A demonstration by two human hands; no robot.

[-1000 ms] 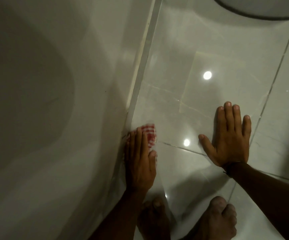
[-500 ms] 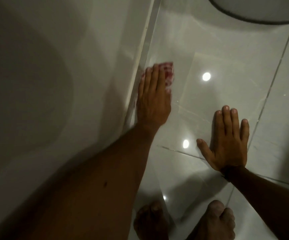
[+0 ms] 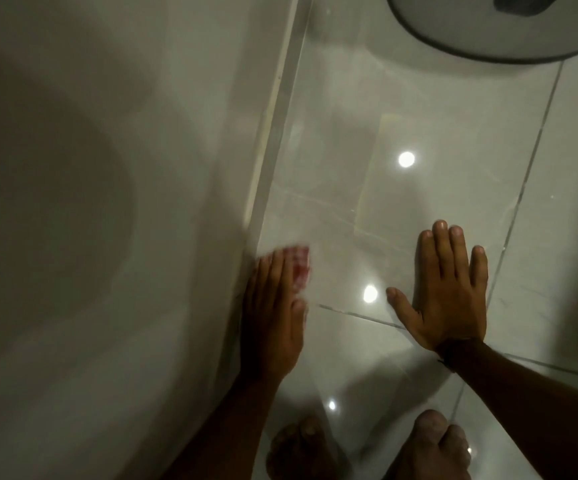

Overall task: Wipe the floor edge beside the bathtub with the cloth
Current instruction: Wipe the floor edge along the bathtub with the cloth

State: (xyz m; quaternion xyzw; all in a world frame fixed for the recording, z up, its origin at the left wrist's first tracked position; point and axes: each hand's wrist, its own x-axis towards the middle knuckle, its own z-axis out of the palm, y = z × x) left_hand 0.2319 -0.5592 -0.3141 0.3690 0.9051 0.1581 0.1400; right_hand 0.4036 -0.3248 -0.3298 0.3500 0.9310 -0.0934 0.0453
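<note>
A red and white checked cloth (image 3: 300, 268) lies on the glossy floor tiles, pressed flat under my left hand (image 3: 273, 313), right against the base of the white bathtub (image 3: 114, 202). Only the cloth's far end shows past my fingertips, and it is blurred. The floor edge (image 3: 273, 140) runs as a pale strip along the tub from my left hand up to the top of the view. My right hand (image 3: 447, 292) rests flat on the tile to the right, fingers spread, holding nothing.
A round grey object (image 3: 509, 32) stands on the floor at the top right. My two bare feet (image 3: 429, 448) are at the bottom edge. Grout lines (image 3: 523, 181) cross the shiny tiles, which reflect ceiling lights.
My left hand slid the cloth far up along the tub edge, then pulled it back towards me to about where it began. My right hand stayed planted.
</note>
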